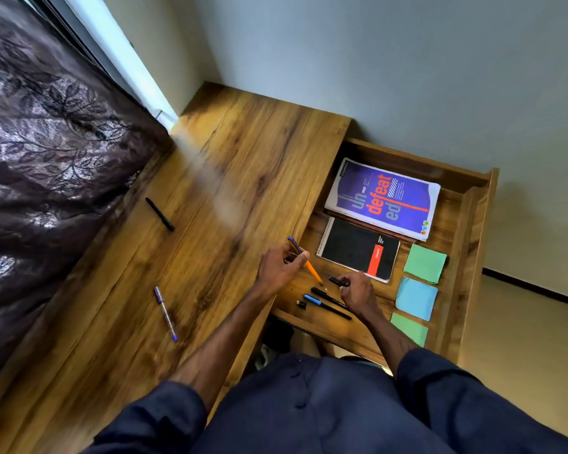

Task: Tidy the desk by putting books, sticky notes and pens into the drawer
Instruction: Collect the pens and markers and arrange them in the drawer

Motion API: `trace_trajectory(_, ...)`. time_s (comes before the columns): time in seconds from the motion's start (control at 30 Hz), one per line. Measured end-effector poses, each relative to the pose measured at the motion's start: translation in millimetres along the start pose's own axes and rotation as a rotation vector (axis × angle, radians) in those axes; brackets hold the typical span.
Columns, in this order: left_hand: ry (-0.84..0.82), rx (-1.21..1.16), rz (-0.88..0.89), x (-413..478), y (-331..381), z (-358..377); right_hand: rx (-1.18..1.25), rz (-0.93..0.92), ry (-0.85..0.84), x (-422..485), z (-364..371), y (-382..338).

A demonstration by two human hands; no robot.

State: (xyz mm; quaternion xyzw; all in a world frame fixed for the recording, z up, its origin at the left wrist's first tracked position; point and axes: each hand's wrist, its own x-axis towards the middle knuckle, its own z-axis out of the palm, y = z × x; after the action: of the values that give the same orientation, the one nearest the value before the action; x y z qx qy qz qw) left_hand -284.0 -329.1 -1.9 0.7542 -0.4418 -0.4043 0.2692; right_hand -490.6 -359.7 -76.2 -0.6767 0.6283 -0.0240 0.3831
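Black pen (159, 213) and purple pen (165, 313) lie out on the desk (230, 165). Left hand (279, 267) grips a blue pen (294, 244) and an orange pencil (313, 271) at the drawer (453, 224) edge. Inside, two loose pens (333, 310). Right hand (354, 291) pinches a dark pen (336, 281) there. Notebook (358, 249), book (382, 199) and sticky pads (425, 263) are already in.

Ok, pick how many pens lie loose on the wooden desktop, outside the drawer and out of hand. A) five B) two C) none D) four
B: only a slim black pen and a purple-and-silver pen lie on the wooden desktop; the left hand grips an orange pen, and the right hand pinches a dark pen over the open wooden drawer.
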Motion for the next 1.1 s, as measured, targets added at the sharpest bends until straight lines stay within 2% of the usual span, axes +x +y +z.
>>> trace_trajectory(0.13, -0.021, 0.017, -0.029, 2.1, -4.1, 6.9, -0.054, -0.034, -0.091, 6.5, 7.3, -3.6)
trace_trajectory(0.27, -0.017, 0.017, -0.035, 0.8, -5.1, 11.0, -0.092, 0.006, -0.156, 11.0, 13.0, -2.7)
trace_trajectory(0.5, -0.011, -0.015, -0.027, -3.1, -7.0, 11.5, -0.158, -0.014, -0.155, 14.8, 15.7, 4.2)
trace_trajectory(0.7, -0.005, -0.023, -0.047, -4.1, -8.2, 7.1, -0.074, 0.082, 0.044, 19.1, 7.8, 12.5)
trace_trajectory(0.9, -0.02, -0.018, -0.058, -5.2, -6.0, 9.6, -0.06, 0.012, -0.05, 16.2, 13.7, 5.0)
trace_trajectory(1.1, -0.051, -0.008, -0.069, -5.7, -2.6, 9.0, -0.088, 0.016, -0.099, 18.9, 22.6, 0.6)
